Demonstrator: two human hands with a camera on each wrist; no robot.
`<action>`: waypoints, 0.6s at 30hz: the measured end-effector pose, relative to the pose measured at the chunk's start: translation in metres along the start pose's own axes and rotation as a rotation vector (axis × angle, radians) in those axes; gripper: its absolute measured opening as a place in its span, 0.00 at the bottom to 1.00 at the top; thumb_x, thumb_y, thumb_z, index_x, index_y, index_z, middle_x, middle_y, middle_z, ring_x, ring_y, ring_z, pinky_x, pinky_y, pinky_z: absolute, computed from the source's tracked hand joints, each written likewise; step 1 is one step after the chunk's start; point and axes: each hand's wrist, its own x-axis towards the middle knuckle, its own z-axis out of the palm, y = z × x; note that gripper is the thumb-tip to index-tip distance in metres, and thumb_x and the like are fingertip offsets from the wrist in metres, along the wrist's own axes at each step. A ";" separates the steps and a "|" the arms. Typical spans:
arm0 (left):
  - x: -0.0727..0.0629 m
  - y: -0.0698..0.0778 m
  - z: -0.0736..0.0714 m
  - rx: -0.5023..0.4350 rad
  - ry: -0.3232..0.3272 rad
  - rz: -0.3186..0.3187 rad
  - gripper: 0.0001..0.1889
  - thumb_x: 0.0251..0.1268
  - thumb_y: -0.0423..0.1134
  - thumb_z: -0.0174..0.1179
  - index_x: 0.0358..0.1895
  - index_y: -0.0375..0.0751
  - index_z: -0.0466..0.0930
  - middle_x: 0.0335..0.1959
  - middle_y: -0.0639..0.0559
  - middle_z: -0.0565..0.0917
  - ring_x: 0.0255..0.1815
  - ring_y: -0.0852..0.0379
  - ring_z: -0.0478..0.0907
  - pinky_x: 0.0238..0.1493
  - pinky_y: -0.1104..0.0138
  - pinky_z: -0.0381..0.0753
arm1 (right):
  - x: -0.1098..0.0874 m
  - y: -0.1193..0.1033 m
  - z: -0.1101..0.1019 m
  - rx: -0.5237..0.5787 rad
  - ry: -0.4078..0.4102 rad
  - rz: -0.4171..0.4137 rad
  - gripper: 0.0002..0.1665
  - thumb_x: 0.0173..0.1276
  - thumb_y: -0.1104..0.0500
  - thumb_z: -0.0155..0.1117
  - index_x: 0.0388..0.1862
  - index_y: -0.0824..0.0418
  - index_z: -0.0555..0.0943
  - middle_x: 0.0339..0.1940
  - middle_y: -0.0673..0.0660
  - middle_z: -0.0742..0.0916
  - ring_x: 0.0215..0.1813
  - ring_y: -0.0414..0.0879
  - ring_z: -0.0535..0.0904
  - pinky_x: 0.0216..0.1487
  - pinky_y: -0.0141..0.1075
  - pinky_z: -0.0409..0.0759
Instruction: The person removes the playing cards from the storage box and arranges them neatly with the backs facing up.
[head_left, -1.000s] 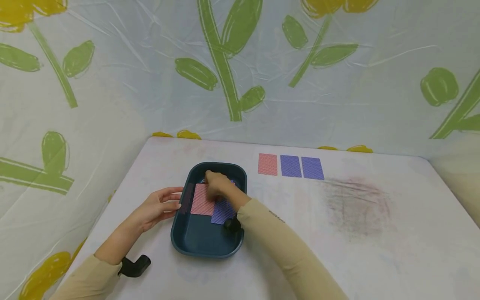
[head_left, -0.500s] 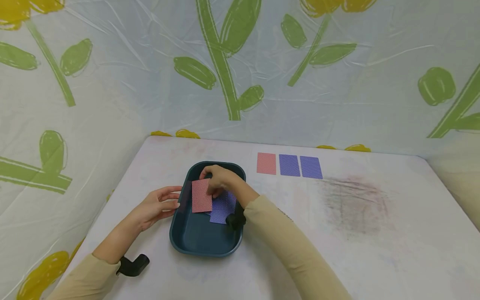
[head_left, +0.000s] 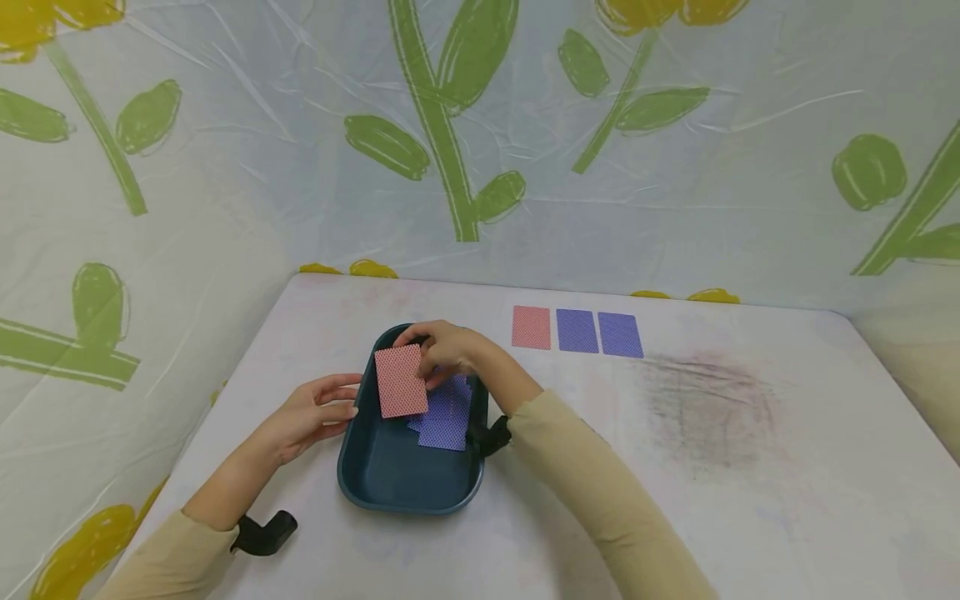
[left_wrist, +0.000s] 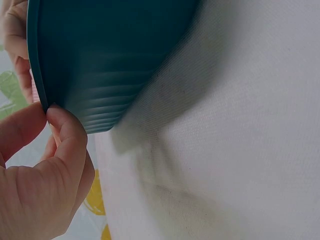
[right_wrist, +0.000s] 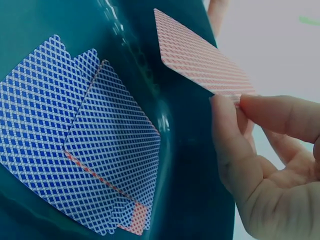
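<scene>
The right hand (head_left: pixel 448 348) pinches a red card (head_left: pixel 399 383) at its edge, between the thumb and the fingers; this card is tilted and raised above the floor of the tray (head_left: pixel 408 487), inside its far left part; the left hand (head_left: pixel 311 417) grasps the rim of the tray at the left side, the thumb and a finger being pressed together on it; in the tray, to the right of the red card, lie blue cards (head_left: pixel 446 427), overlapping one another, and from the right wrist a little red pattern is visible among them; how many they are, I cannot tell; on the table (head_left: pixel 787 500), beyond the tray and to the right, another red card (head_left: pixel 531 327) and two blue cards (head_left: pixel 577 331) lie flat in a row, apart from each other.
</scene>
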 end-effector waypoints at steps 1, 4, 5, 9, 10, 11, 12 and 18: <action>0.000 0.000 0.000 0.001 0.002 -0.001 0.31 0.64 0.30 0.55 0.69 0.30 0.54 0.58 0.32 0.67 0.45 0.57 0.75 0.45 0.66 0.76 | -0.001 0.000 0.000 0.018 -0.002 -0.008 0.31 0.56 0.79 0.59 0.58 0.60 0.73 0.35 0.60 0.77 0.36 0.49 0.76 0.39 0.47 0.80; -0.001 0.001 0.000 0.001 0.006 -0.004 0.31 0.64 0.30 0.55 0.69 0.29 0.54 0.58 0.32 0.67 0.46 0.56 0.75 0.45 0.66 0.76 | -0.003 0.000 -0.002 0.078 -0.001 -0.042 0.33 0.56 0.80 0.58 0.60 0.60 0.72 0.34 0.60 0.76 0.36 0.49 0.76 0.40 0.47 0.80; -0.001 0.001 0.001 0.001 0.009 -0.005 0.31 0.64 0.30 0.55 0.69 0.29 0.54 0.58 0.32 0.67 0.45 0.56 0.75 0.45 0.66 0.76 | -0.004 0.000 -0.003 0.099 0.002 -0.052 0.33 0.56 0.80 0.58 0.60 0.60 0.72 0.34 0.60 0.76 0.37 0.49 0.76 0.39 0.47 0.80; -0.001 0.001 0.002 0.004 0.015 -0.006 0.31 0.64 0.30 0.55 0.69 0.30 0.54 0.58 0.33 0.67 0.44 0.56 0.75 0.45 0.66 0.76 | -0.007 0.001 -0.008 0.173 0.019 -0.081 0.33 0.58 0.79 0.56 0.62 0.60 0.71 0.33 0.59 0.77 0.37 0.49 0.76 0.37 0.45 0.81; -0.001 0.001 0.002 0.006 0.017 -0.006 0.31 0.64 0.30 0.55 0.69 0.30 0.54 0.57 0.33 0.67 0.44 0.57 0.75 0.45 0.66 0.76 | -0.008 0.002 -0.009 0.189 0.023 -0.083 0.33 0.58 0.79 0.55 0.62 0.60 0.71 0.33 0.59 0.77 0.37 0.49 0.76 0.36 0.44 0.81; -0.001 0.001 0.002 0.007 0.018 -0.006 0.31 0.64 0.30 0.55 0.69 0.30 0.54 0.57 0.33 0.67 0.43 0.57 0.75 0.45 0.65 0.76 | -0.009 0.002 -0.011 0.202 0.029 -0.085 0.33 0.59 0.79 0.55 0.62 0.60 0.70 0.34 0.59 0.77 0.37 0.49 0.77 0.35 0.43 0.81; -0.001 0.001 0.002 0.009 0.018 -0.005 0.32 0.64 0.30 0.55 0.69 0.30 0.54 0.57 0.33 0.67 0.43 0.57 0.75 0.46 0.65 0.76 | -0.010 0.003 -0.012 0.221 0.033 -0.087 0.33 0.59 0.79 0.55 0.63 0.60 0.70 0.34 0.59 0.78 0.37 0.49 0.77 0.35 0.42 0.81; -0.001 0.001 0.002 0.013 0.020 -0.003 0.32 0.63 0.29 0.55 0.69 0.29 0.54 0.57 0.33 0.67 0.44 0.57 0.75 0.46 0.65 0.76 | -0.016 0.005 -0.021 0.313 0.059 -0.113 0.32 0.61 0.79 0.53 0.64 0.63 0.67 0.36 0.58 0.78 0.37 0.47 0.77 0.35 0.41 0.81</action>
